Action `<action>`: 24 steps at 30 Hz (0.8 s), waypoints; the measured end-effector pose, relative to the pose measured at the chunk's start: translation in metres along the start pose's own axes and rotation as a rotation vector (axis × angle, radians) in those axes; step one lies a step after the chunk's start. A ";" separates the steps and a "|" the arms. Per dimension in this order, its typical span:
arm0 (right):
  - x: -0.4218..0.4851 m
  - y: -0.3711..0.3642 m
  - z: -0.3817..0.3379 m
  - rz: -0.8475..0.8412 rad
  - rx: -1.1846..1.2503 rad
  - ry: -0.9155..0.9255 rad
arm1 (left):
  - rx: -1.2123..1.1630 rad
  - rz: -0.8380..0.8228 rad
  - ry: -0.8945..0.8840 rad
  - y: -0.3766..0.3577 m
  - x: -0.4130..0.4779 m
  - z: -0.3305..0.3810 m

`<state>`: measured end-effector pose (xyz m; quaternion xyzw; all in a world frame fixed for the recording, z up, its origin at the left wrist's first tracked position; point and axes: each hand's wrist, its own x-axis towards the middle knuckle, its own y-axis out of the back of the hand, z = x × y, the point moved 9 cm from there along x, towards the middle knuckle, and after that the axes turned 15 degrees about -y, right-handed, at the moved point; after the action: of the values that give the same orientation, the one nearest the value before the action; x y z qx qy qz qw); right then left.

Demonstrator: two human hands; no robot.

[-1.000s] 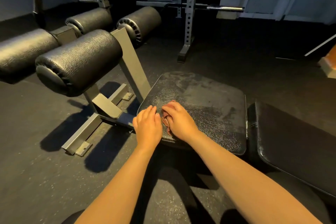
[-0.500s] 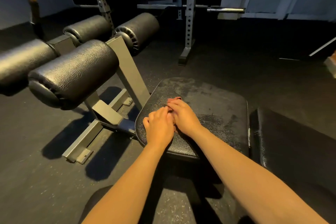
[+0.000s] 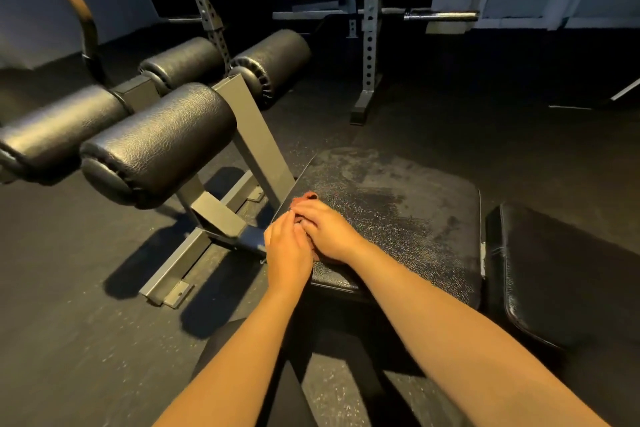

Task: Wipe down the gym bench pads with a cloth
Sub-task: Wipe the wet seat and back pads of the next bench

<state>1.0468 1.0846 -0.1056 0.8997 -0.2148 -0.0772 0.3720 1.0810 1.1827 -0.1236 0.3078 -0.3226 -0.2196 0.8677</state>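
Red cloth (image 3: 307,197) sits bunched at near-left corner of seat pad (image 3: 398,218), mostly hidden under both hands. R hand (image 3: 329,234) lies flat over it, pressing. L hand (image 3: 287,250) touches alongside; can't tell if it pinches. Best: even pressure, overlapping strokes toward the smeared far edge, then back pad (image 3: 554,270) & rollers (image 3: 159,139).

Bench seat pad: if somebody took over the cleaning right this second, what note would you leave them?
Hands: left hand and right hand lie together on the reddish cloth, at the left edge of the seat pad. How the fingers grip is hidden.
Done: wiping seems begun at that edge.
Left: grey smears show on the far part of the seat pad. After that, probably the back pad and roller pads.
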 end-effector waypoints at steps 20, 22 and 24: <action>-0.108 0.097 0.135 0.475 -0.165 -0.425 | -0.058 -0.335 -0.358 -0.088 -0.020 0.108; -0.138 0.129 0.163 0.613 -0.023 -0.498 | -0.015 -0.316 -0.396 -0.097 -0.028 0.128; -0.170 0.157 0.193 0.770 0.147 -0.597 | 0.067 -0.323 -0.406 -0.105 -0.032 0.135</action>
<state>0.7850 0.9384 -0.1356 0.7174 -0.6340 -0.1730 0.2312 0.9454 1.0736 -0.1269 0.3334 -0.4440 -0.4018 0.7282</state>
